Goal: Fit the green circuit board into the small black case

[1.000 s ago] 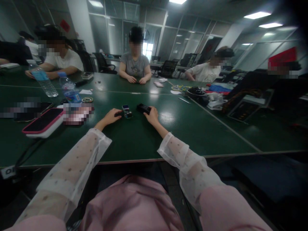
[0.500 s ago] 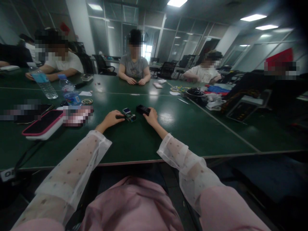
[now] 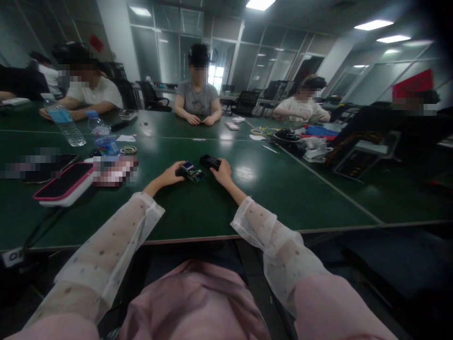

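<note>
My left hand (image 3: 169, 174) has its thumb and fingers closed on the left end of a small green circuit board (image 3: 195, 175). A little screen (image 3: 188, 166) sits on the board's upper left part. Just to the right, my right hand (image 3: 222, 173) grips a black plastic case (image 3: 209, 161) with a recessed face, low over the green table. Board and case are apart by a narrow gap. The undersides of both things are hidden.
On the left lie a pink-rimmed white case (image 3: 65, 183), a pink item (image 3: 116, 171) and a roll of tape (image 3: 128, 150), with two bottles (image 3: 65, 120) behind. Cables and bags (image 3: 314, 148) lie to the right. Several people sit around the table (image 3: 283, 198).
The board in my left hand has shifted slightly right and tilted, with my left fingers moved closer along its edge. My right hand and the black case have barely moved.
</note>
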The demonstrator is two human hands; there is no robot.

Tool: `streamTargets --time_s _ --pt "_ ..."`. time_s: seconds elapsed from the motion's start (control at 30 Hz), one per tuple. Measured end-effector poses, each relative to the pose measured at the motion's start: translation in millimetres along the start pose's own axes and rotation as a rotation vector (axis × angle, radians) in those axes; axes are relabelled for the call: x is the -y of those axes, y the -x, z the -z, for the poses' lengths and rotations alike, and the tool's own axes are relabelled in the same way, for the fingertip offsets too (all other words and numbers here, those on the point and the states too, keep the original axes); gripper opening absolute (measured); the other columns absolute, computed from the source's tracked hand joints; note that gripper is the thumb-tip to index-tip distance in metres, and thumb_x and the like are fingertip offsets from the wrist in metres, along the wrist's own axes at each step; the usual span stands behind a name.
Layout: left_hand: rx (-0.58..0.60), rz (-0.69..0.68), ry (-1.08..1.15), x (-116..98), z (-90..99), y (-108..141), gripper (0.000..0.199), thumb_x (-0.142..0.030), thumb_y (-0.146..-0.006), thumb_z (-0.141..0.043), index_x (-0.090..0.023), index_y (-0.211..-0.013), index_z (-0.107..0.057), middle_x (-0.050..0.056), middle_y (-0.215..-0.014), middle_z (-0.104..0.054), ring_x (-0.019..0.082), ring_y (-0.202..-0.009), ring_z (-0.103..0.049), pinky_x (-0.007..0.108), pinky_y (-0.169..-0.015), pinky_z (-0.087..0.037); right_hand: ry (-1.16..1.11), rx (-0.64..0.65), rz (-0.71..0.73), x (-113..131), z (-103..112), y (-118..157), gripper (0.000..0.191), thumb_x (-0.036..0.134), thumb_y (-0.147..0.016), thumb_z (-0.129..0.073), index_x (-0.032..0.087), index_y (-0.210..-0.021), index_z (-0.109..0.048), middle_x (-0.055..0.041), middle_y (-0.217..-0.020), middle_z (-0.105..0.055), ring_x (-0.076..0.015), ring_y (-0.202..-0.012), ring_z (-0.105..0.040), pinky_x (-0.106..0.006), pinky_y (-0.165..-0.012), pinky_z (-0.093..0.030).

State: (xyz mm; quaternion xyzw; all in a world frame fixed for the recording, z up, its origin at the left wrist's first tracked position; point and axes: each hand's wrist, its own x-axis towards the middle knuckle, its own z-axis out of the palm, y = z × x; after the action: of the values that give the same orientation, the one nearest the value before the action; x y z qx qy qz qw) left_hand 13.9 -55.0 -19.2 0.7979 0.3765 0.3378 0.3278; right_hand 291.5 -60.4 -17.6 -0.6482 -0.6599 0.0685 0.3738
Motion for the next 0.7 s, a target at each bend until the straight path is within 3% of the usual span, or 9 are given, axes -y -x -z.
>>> streamTargets --time_s 0.13,0.27,0.47,0.57,0.7 --pt "-0.024 0.022 -0.141 -4.3 0.4 1.9 0.081 -0.036 -0.067 -0.079 -0.02 -0.139 -0.045 0.014 -0.141 -0.052 0.032 -0.13 -0.049 0.05 -0.111 -0.034 -0.014 -0.004 0.007 -0.7 -0.6 -0.4 0.051 0.025 -0.079 -0.068 0.015 -0.125 -0.048 -0.0192 -0.124 -0.056 -0.0349 -0.118 -0.054 -0.053 -0.095 -0.045" --pt "0.088 0.079 -0.186 -13.8 6.9 3.9 0.067 -0.045 -0.066 -0.08 -0.019 -0.124 -0.059 0.011 -0.123 -0.063 0.03 -0.113 -0.06 0.047 -0.099 -0.044 -0.052 0.001 0.016 -0.1 -0.4 0.4 0.054 0.026 -0.076 -0.072 0.015 -0.123 -0.049 -0.0183 -0.122 -0.057 -0.0348 -0.118 -0.054 -0.054 -0.097 -0.045" --pt "0.152 0.106 -0.177 -23.8 16.0 8.8 0.056 -0.048 -0.066 -0.08 -0.018 -0.112 -0.065 0.009 -0.117 -0.065 0.029 -0.108 -0.062 0.043 -0.097 -0.045 -0.224 -0.008 0.035 -3.7 -3.2 -5.7 0.048 0.02 -0.074 -0.069 0.017 -0.118 -0.051 -0.0165 -0.119 -0.059 -0.0341 -0.117 -0.055 -0.057 -0.101 -0.043" --pt "0.14 0.12 -0.175 -27.5 17.7 11.2 0.058 -0.046 -0.066 -0.08 -0.019 -0.115 -0.065 0.009 -0.119 -0.066 0.03 -0.112 -0.061 0.044 -0.099 -0.044 -0.427 -0.031 0.072 0.7 0.7 -10.9 0.051 0.031 -0.074 -0.071 0.018 -0.118 -0.049 -0.0138 -0.119 -0.06 -0.0312 -0.115 -0.056 -0.055 -0.104 -0.042" --pt "0.134 0.107 -0.178 -28.0 16.2 11.1 0.058 -0.047 -0.066 -0.08 -0.016 -0.113 -0.066 0.01 -0.118 -0.067 0.029 -0.11 -0.062 0.041 -0.099 -0.045 -0.675 0.015 0.255 18.8 12.5 -7.6 0.062 0.053 -0.074 -0.071 0.019 -0.121 -0.048 -0.0131 -0.121 -0.06 -0.0283 -0.115 -0.057 -0.049 -0.105 -0.044"
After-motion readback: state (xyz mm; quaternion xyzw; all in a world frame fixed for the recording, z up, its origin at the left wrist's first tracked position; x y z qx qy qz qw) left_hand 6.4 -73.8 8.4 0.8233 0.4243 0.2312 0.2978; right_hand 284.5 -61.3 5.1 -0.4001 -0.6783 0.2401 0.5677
